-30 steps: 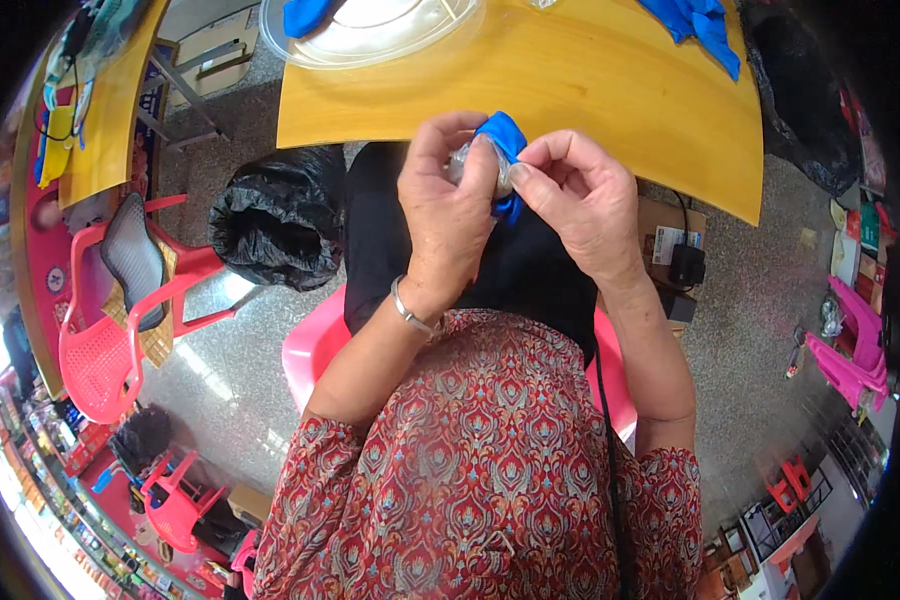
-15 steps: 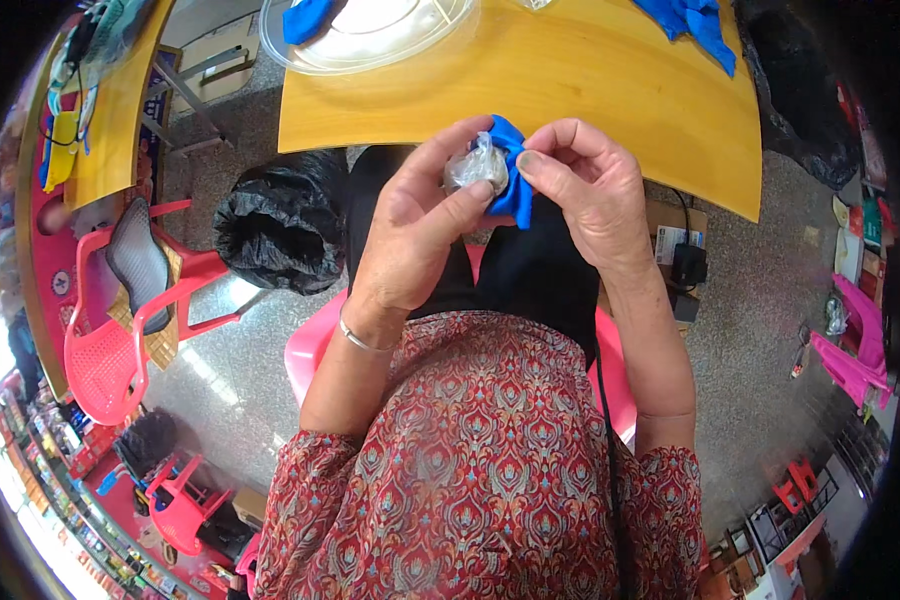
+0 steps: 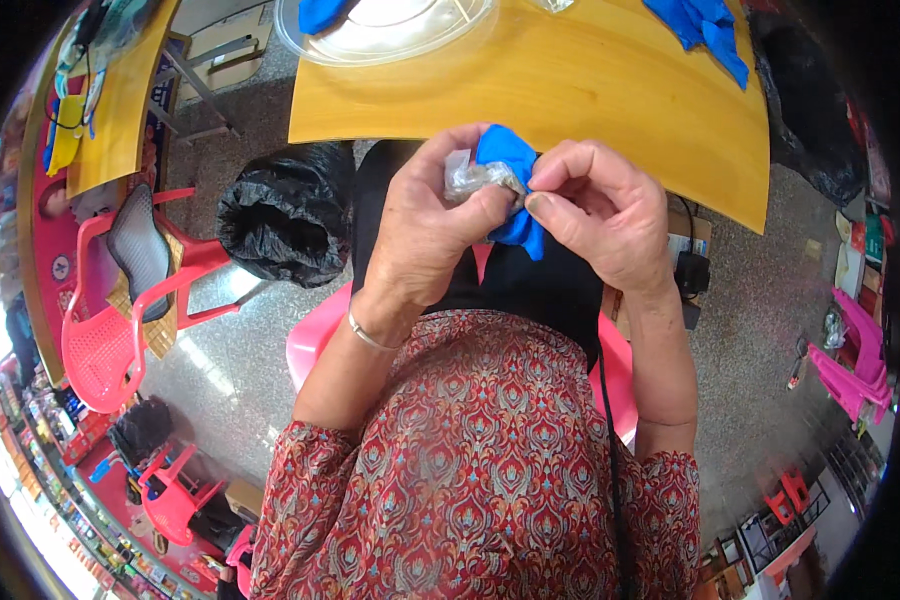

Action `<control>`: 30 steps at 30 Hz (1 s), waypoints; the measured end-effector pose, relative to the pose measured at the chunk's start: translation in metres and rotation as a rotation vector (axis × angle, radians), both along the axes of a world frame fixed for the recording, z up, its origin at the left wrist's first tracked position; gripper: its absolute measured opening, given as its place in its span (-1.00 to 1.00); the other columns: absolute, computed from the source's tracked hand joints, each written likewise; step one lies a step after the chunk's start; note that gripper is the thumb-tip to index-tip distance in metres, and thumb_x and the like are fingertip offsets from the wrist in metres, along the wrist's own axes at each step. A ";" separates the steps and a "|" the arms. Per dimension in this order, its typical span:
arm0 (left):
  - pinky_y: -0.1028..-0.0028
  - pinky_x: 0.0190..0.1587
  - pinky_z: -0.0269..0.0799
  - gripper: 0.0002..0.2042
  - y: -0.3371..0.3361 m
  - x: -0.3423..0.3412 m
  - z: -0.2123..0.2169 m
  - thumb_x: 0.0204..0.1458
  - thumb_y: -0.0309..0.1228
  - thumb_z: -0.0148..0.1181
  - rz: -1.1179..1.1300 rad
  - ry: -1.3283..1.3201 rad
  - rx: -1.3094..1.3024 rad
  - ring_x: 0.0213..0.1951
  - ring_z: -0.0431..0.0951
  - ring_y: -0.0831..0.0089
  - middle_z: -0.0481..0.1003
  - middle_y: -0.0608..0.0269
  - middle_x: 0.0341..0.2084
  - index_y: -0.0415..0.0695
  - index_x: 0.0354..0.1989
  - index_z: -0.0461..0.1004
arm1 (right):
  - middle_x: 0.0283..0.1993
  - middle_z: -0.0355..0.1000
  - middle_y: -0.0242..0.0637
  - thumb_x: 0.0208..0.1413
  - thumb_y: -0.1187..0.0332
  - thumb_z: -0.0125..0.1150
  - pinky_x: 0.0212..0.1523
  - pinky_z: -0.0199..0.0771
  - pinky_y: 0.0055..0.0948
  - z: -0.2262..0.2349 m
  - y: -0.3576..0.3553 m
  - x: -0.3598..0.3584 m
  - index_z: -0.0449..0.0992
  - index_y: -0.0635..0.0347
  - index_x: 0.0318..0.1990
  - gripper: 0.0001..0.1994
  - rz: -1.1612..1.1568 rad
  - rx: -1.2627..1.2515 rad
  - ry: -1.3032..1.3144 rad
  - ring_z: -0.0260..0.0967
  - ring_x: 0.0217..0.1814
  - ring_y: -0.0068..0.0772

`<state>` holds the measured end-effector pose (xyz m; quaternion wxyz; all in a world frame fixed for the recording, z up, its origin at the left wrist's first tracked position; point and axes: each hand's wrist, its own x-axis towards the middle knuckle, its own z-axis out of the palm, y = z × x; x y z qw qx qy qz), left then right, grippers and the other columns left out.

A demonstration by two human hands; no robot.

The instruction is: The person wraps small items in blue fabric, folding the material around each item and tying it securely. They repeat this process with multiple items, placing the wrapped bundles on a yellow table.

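Note:
My left hand [image 3: 425, 215] is closed around a small clear plastic bundle [image 3: 478, 180] and a piece of blue cloth [image 3: 510, 150] behind it. Whatever is wrapped inside the plastic is hard to make out. The thumb and fingertips of my right hand [image 3: 605, 205] pinch the right edge of the blue cloth, beside the bundle. Part of the cloth hangs below the fingers. Both hands are held above my lap, just in front of the near edge of the yellow table [image 3: 410, 105].
On the table stand a round clear plastic tray [image 3: 370, 55] at the far left and more blue cloth [image 3: 705, 35] at the far right. A black bag [image 3: 245, 215] sits open on the floor to my left, near a pink chair [image 3: 100, 340].
The plastic bundle has tilted and flattened against the cloth, its twisted end now toward the left. My right hand has shifted slightly right and down, still pinching the cloth.

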<state>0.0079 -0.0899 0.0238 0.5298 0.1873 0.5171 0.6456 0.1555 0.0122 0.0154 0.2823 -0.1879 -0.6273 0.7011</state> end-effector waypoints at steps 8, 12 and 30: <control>0.54 -0.18 0.45 -0.63 0.005 0.023 -0.017 -0.08 -0.57 0.23 0.255 0.493 0.022 -0.26 0.46 0.56 0.42 0.22 -0.28 -0.25 -0.09 0.27 | -0.26 0.47 -0.40 0.04 0.57 0.30 -0.19 0.47 -0.60 -0.006 -0.002 -0.002 0.51 0.31 -0.23 -0.86 -0.072 0.107 -0.039 0.40 -0.23 -0.65; 0.56 -0.22 0.45 -0.61 0.007 0.023 -0.014 -0.02 -0.55 0.26 0.287 0.459 -0.083 -0.25 0.44 0.58 0.40 0.25 -0.27 -0.23 -0.05 0.23 | -0.20 0.47 -0.34 0.01 0.46 0.39 -0.22 0.50 -0.58 -0.010 -0.003 -0.006 0.53 0.27 -0.13 -0.74 -0.094 0.122 -0.069 0.41 -0.24 -0.61; 0.27 0.22 0.29 -0.32 -0.018 -0.019 -0.010 0.01 -0.48 0.18 -0.130 -0.459 0.232 0.15 0.40 0.25 0.35 -0.01 0.13 -0.37 0.32 0.08 | -0.20 0.43 -0.39 0.09 0.47 0.30 -0.23 0.48 -0.63 -0.014 0.005 -0.021 0.54 0.22 -0.11 -0.80 0.003 -0.006 -0.094 0.44 -0.22 -0.61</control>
